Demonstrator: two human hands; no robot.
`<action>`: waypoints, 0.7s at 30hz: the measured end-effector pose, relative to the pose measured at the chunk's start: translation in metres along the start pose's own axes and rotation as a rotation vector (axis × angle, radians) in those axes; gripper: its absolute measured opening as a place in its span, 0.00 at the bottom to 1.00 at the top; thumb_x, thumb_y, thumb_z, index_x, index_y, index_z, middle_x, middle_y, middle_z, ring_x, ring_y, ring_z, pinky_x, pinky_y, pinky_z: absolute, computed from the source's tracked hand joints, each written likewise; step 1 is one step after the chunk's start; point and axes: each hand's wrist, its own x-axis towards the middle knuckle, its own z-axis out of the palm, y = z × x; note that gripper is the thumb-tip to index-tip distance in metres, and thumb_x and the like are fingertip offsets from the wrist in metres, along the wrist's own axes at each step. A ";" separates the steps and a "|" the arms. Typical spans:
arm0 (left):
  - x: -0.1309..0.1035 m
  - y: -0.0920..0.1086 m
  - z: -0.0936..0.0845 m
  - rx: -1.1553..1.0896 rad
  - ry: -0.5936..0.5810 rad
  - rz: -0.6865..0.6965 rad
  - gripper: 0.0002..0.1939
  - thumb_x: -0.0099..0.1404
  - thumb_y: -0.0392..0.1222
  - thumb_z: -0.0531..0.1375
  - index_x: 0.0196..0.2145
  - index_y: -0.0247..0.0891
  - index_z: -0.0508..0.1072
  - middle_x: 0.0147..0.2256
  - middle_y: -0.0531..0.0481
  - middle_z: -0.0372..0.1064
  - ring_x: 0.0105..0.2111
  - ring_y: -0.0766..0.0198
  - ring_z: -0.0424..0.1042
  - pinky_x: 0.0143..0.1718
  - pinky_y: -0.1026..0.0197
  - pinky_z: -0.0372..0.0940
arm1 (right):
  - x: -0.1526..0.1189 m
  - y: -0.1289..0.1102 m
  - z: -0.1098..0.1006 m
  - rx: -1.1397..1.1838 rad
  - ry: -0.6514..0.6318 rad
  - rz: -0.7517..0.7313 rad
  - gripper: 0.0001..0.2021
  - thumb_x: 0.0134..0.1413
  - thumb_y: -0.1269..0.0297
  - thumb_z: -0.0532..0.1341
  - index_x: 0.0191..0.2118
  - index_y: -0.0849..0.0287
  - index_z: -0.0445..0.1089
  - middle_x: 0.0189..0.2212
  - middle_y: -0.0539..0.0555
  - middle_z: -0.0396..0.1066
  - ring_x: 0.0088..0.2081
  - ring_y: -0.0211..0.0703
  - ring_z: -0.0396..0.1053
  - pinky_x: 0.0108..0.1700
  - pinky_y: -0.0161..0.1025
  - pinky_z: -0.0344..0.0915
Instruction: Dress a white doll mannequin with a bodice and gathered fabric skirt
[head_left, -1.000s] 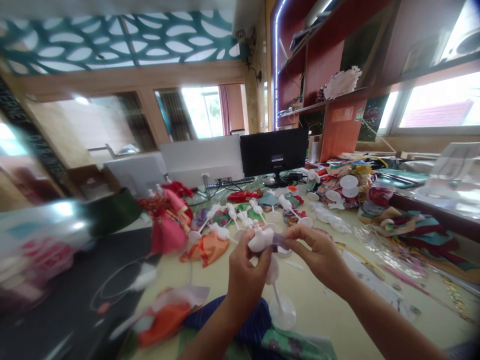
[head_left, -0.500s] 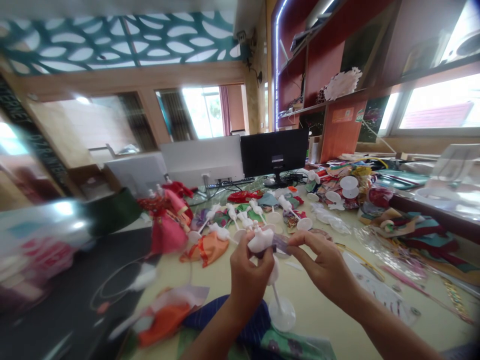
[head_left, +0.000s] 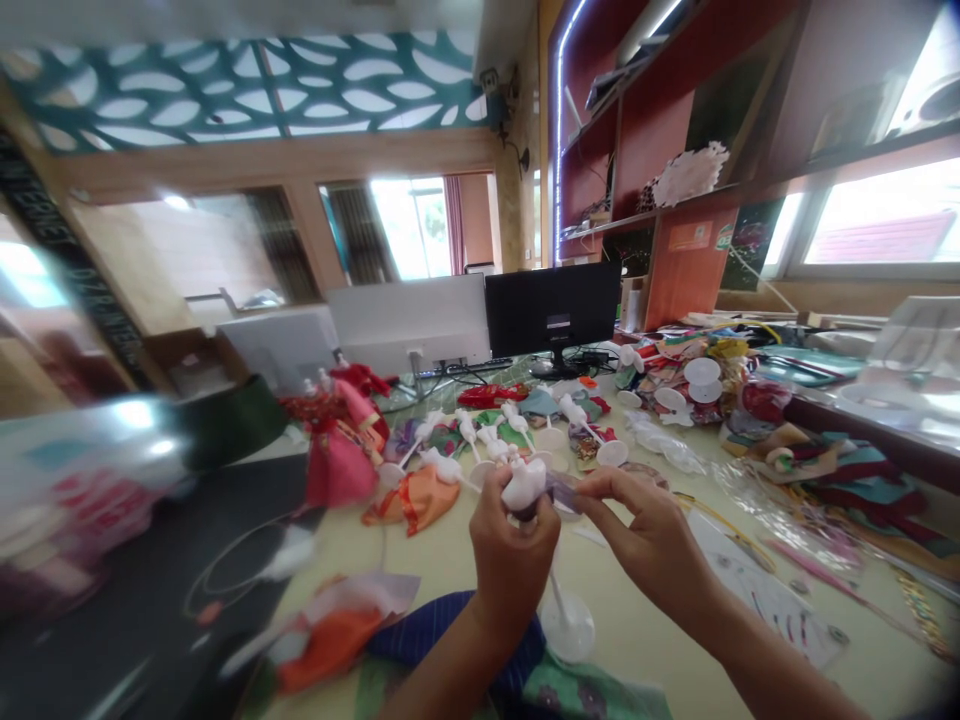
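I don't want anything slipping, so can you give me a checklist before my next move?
1. Left hand gripping the white figure: ok, thumb and fingers close around it.
2. Right hand pinching the purple strip: ok, fingertips at its outer end.
3. Strip's inner end secured to the figure: cannot tell, too small and partly hidden.
4. Round white base flat on the table: cannot tell from this angle.
5. Area under the left forearm clear: not ok, dark blue cloth is there.
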 end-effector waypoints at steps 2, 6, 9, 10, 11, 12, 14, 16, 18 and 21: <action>0.000 0.000 0.002 -0.001 -0.007 -0.006 0.14 0.53 0.36 0.59 0.40 0.35 0.66 0.31 0.45 0.72 0.32 0.58 0.74 0.34 0.58 0.70 | 0.000 -0.002 0.001 0.006 -0.005 0.001 0.03 0.54 0.68 0.59 0.30 0.57 0.68 0.27 0.48 0.72 0.30 0.37 0.69 0.33 0.32 0.62; -0.001 0.002 0.003 -0.023 -0.036 -0.041 0.14 0.55 0.38 0.59 0.40 0.35 0.65 0.32 0.45 0.72 0.33 0.57 0.74 0.35 0.57 0.69 | 0.002 -0.007 0.004 0.009 -0.041 -0.006 0.03 0.54 0.69 0.58 0.30 0.57 0.68 0.26 0.49 0.71 0.30 0.38 0.68 0.33 0.34 0.62; -0.001 0.003 0.002 -0.035 -0.078 -0.046 0.14 0.58 0.39 0.58 0.41 0.35 0.64 0.34 0.44 0.71 0.35 0.57 0.73 0.37 0.56 0.69 | 0.005 -0.012 0.006 0.007 -0.076 -0.039 0.04 0.55 0.70 0.57 0.30 0.57 0.67 0.27 0.50 0.70 0.31 0.40 0.67 0.34 0.36 0.62; -0.001 0.003 0.002 -0.039 -0.090 -0.038 0.14 0.58 0.39 0.58 0.42 0.36 0.64 0.35 0.43 0.71 0.36 0.57 0.73 0.37 0.56 0.68 | 0.006 -0.013 0.006 0.012 -0.076 -0.060 0.04 0.55 0.70 0.57 0.30 0.57 0.67 0.28 0.51 0.70 0.32 0.40 0.68 0.35 0.36 0.62; -0.001 0.003 0.002 -0.046 -0.099 -0.028 0.14 0.59 0.38 0.58 0.43 0.36 0.63 0.36 0.43 0.71 0.37 0.57 0.73 0.38 0.56 0.68 | 0.008 -0.014 0.006 0.020 -0.073 -0.084 0.05 0.56 0.70 0.56 0.30 0.57 0.66 0.29 0.52 0.70 0.33 0.41 0.68 0.37 0.37 0.63; 0.000 0.003 0.002 -0.058 -0.110 -0.018 0.14 0.59 0.38 0.57 0.44 0.36 0.63 0.36 0.43 0.71 0.37 0.57 0.72 0.38 0.56 0.68 | 0.009 -0.015 0.005 0.028 -0.069 -0.106 0.05 0.56 0.71 0.55 0.30 0.57 0.66 0.30 0.53 0.70 0.35 0.42 0.68 0.38 0.38 0.63; 0.000 0.003 0.002 -0.088 -0.139 -0.008 0.14 0.61 0.38 0.56 0.45 0.36 0.62 0.38 0.42 0.70 0.39 0.58 0.71 0.39 0.57 0.67 | 0.012 -0.015 0.004 0.040 -0.068 -0.140 0.06 0.56 0.71 0.55 0.30 0.57 0.66 0.32 0.54 0.69 0.37 0.43 0.68 0.39 0.38 0.64; 0.001 0.003 0.002 -0.108 -0.170 -0.008 0.14 0.62 0.37 0.55 0.46 0.36 0.62 0.40 0.41 0.69 0.41 0.58 0.70 0.41 0.57 0.66 | 0.013 -0.014 0.003 0.035 -0.083 -0.153 0.06 0.57 0.71 0.54 0.31 0.57 0.66 0.32 0.54 0.69 0.37 0.42 0.68 0.40 0.38 0.65; 0.000 0.003 0.001 -0.121 -0.195 -0.013 0.14 0.63 0.37 0.55 0.47 0.37 0.61 0.41 0.41 0.68 0.42 0.57 0.69 0.42 0.57 0.65 | 0.015 -0.013 0.001 0.007 -0.104 -0.159 0.06 0.57 0.72 0.54 0.32 0.57 0.66 0.33 0.53 0.69 0.37 0.41 0.68 0.40 0.38 0.65; -0.001 0.003 0.002 -0.137 -0.221 -0.031 0.14 0.64 0.37 0.54 0.47 0.37 0.60 0.42 0.42 0.67 0.43 0.58 0.68 0.44 0.57 0.64 | 0.016 -0.012 -0.001 -0.076 -0.120 -0.224 0.06 0.57 0.73 0.53 0.33 0.57 0.65 0.34 0.54 0.69 0.37 0.42 0.67 0.40 0.38 0.64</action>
